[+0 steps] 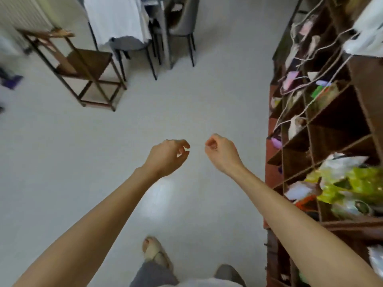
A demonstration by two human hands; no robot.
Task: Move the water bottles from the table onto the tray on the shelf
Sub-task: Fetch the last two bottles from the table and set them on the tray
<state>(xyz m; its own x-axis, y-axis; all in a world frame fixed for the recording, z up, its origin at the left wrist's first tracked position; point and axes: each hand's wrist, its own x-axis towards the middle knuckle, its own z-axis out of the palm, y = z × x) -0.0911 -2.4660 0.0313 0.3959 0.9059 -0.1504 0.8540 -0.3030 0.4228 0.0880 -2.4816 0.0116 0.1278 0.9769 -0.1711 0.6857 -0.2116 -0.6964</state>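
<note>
Pale floor (186,100) open ahead; shelf (331,125) edges right.

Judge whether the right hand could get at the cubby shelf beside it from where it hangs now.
Probably yes. The right hand hangs over bare floor, holding nothing, with the cubby shelf just to its right and nothing visible between them. No water bottle or tray shows.

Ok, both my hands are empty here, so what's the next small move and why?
Probably walk on toward the cloth-covered table ahead. Both the left hand and right hand hold nothing, and no bottle shows in this view.
</note>
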